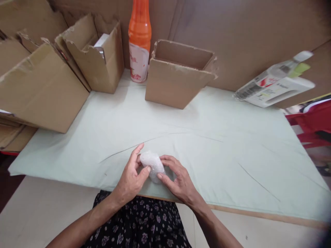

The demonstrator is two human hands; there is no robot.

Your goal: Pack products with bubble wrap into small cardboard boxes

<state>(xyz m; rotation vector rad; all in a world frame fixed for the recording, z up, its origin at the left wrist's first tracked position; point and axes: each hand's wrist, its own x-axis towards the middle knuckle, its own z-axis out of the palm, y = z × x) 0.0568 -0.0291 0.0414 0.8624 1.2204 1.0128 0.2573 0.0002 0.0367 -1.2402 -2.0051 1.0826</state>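
A small bubble-wrapped packet (153,163), whitish and rounded, is held just above or on the cloth near the table's front edge; I cannot tell which. My left hand (132,175) grips its left side, the thumb on top and the index finger stretched out past it. On the other side my right hand (178,177) has its thumb and fingers against the right edge of the packet. What lies inside the wrap cannot be made out.
A pale green cloth covers the table (207,165). Along the back stand an open cardboard box (173,82), an orange bottle (139,41) and another box (103,65). A larger carton (43,89) is at left. Clear and white bottles (276,86) lean at right.
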